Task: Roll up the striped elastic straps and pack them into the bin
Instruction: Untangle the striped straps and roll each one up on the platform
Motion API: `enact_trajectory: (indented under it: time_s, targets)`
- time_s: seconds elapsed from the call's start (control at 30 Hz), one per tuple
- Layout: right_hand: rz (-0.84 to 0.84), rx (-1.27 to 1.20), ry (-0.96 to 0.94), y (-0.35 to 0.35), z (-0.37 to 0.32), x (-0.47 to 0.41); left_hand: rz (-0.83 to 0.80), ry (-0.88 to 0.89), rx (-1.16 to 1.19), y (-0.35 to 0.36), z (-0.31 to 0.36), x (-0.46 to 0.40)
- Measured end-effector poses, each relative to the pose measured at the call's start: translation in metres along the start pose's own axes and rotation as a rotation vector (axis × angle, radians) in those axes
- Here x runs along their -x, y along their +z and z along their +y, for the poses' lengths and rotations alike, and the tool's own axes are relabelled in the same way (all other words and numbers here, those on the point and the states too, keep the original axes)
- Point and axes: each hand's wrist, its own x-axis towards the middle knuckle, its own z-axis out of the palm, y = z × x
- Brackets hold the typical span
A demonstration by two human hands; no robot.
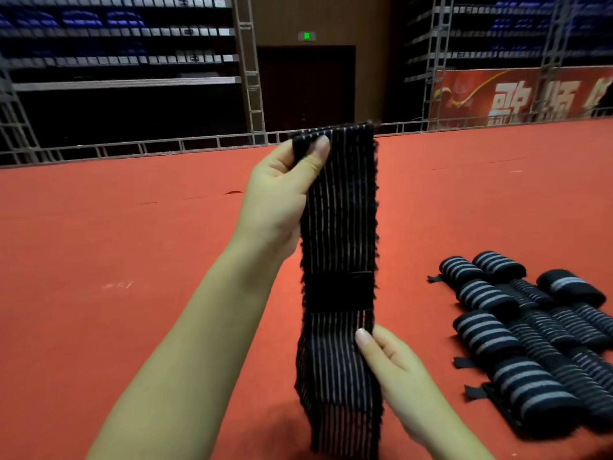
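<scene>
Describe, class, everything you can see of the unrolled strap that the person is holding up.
The strap is a long black elastic band with thin pale stripes running lengthwise and slightly fuzzy edges. A plain black patch crosses it below the middle. It hangs unrolled and roughly upright above the red floor. The left hand pinches its top corner; the right hand pinches its right edge lower down. Its bottom end runs out of view.

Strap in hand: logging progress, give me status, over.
Left hand pinches the strap at its top, right hand pinches it lower down. Strap hangs unrolled. Rolled straps lie at right. No bin in view.
</scene>
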Motion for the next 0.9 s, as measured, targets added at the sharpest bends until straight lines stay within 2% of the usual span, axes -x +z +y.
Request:
enact_trajectory:
  time_s: [0.1,0.23,0.37,0.6,0.73,0.9]
  targets:
    - [-0.096,0.091,0.063,0.005,0.007,0.001,0.028,0.039,0.024,0.001,0.008,-0.007]
    - [0.070,0.197,-0.010,0.001,0.013,-0.005,0.028,0.051,0.031,0.003,0.014,-0.008]
    - [0.145,0.231,-0.054,-0.009,0.019,-0.011,0.010,0.041,-0.024,0.003,0.015,-0.005]
    - [0.131,0.394,-0.055,-0.012,0.018,-0.010,-0.002,0.024,-0.015,0.006,0.018,0.002]
    - [0.263,0.229,-0.175,-0.014,-0.014,-0.008,-0.038,0.012,-0.063,0.000,0.014,0.015]
    - [0.109,-0.036,-0.312,-0.022,-0.080,-0.019,-0.086,-0.158,-0.089,-0.011,-0.013,0.054]
